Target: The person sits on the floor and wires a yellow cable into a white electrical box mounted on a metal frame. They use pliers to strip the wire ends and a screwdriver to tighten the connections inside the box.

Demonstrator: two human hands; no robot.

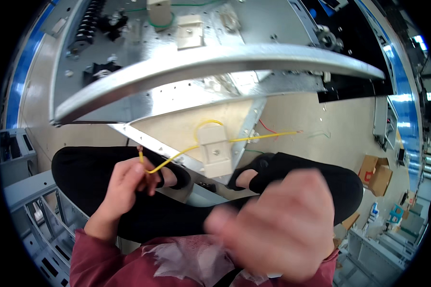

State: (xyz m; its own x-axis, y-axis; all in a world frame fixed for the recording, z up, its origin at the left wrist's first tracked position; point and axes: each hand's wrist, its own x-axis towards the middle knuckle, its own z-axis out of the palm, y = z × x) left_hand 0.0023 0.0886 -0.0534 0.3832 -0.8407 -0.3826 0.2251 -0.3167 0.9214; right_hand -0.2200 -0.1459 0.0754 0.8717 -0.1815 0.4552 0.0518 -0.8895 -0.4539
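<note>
Head view: left hand (128, 181) pinches yellow wire (175, 158), likely light, springy, best held there; right hand (285, 222) blurred, can't tell.

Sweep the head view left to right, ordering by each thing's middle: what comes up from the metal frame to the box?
Grey slatted metal frame → left hand pinching a thin yellow wire → cream rectangular block → blurred right hand → open brown cardboard box.

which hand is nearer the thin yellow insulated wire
Left: the left hand pinches the wire near its left end; the blurred right hand is apart, to its lower right.
</note>
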